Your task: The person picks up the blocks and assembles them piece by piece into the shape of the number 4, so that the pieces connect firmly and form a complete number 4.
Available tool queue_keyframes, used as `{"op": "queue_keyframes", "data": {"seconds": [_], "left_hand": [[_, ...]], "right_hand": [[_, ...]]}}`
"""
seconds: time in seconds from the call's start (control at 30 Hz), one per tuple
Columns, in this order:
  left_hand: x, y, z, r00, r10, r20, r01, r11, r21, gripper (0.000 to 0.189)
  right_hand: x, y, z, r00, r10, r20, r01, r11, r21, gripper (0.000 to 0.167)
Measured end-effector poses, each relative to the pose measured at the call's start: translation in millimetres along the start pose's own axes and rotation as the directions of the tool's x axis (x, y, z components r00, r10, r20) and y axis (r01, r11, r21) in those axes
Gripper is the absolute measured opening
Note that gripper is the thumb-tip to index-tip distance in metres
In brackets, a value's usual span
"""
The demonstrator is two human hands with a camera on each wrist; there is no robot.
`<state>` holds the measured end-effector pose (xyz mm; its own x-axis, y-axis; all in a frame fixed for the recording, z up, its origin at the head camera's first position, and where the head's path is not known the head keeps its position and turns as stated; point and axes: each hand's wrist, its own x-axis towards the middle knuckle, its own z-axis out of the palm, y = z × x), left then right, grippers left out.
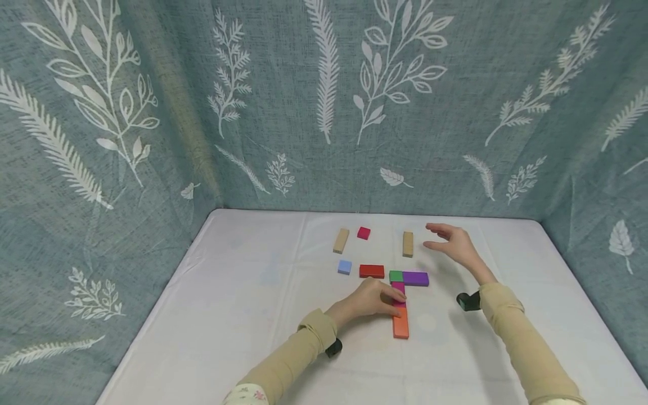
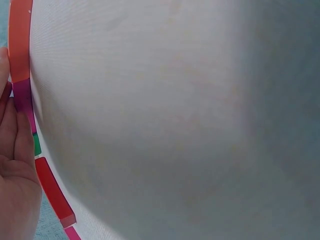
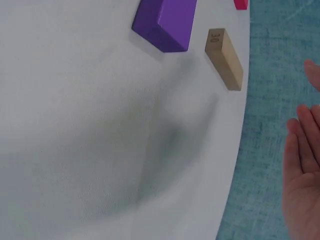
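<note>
My left hand (image 1: 368,298) is over a column of flat coloured blocks on the white cloth. Its fingers curve across the magenta block (image 1: 399,289), with the thumb just below, where the orange block (image 1: 400,325) begins. In the left wrist view, fingers lie against the magenta block (image 2: 24,102) and the thumb tip is beside the orange block (image 2: 19,40). The green block (image 1: 396,276) tops the column, with the purple block (image 1: 415,279) extending right from it. My right hand (image 1: 454,245) hovers with spread fingers, holding nothing, right of a wooden block (image 1: 408,244).
A red block (image 1: 372,271) lies left of the green one, beside a light blue block (image 1: 345,267). Farther back are a second wooden block (image 1: 341,240) and a small red block (image 1: 363,233). A patterned curtain (image 1: 283,101) hangs behind the table (image 1: 243,270).
</note>
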<state>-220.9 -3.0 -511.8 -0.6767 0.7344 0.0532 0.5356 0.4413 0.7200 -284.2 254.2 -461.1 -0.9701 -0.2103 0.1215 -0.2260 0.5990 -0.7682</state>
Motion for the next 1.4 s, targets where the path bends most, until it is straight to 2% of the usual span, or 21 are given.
{"op": "queue_keyframes", "data": {"seconds": [0.23, 0.57, 0.8, 0.97, 1.4], "left_hand": [[-2.2, 0.0, -1.3, 1.000, 0.007, -0.005, -0.007, 1.000, 0.011, 0.033], [-2.4, -2.0, -3.3, 1.000, 0.020, -0.006, -0.020, 0.999, 0.048, 0.033], [-1.3, -3.8, -3.7, 1.000, 0.027, 0.002, -0.027, 0.998, 0.056, 0.032], [-3.0, -2.7, -3.1, 1.000, 0.026, 0.007, -0.026, 0.999, 0.028, 0.032], [-4.0, 0.0, -2.2, 0.999, 0.050, 0.004, -0.050, 0.996, 0.070, 0.032]], "right_hand": [[5.8, 5, -2, 0.999, 0.052, 0.008, -0.052, 0.997, 0.049, 0.062], [14.0, 7, -1, 0.988, 0.105, 0.110, -0.109, 0.994, 0.031, 0.074], [16.7, 11, 10, 0.985, 0.057, 0.163, -0.053, 0.998, -0.027, 0.074], [16.6, 14, 17, 0.980, 0.056, 0.190, -0.046, 0.997, -0.058, 0.075], [21.4, 13, 32, 0.979, 0.060, 0.193, -0.032, 0.989, -0.145, 0.078]]}}
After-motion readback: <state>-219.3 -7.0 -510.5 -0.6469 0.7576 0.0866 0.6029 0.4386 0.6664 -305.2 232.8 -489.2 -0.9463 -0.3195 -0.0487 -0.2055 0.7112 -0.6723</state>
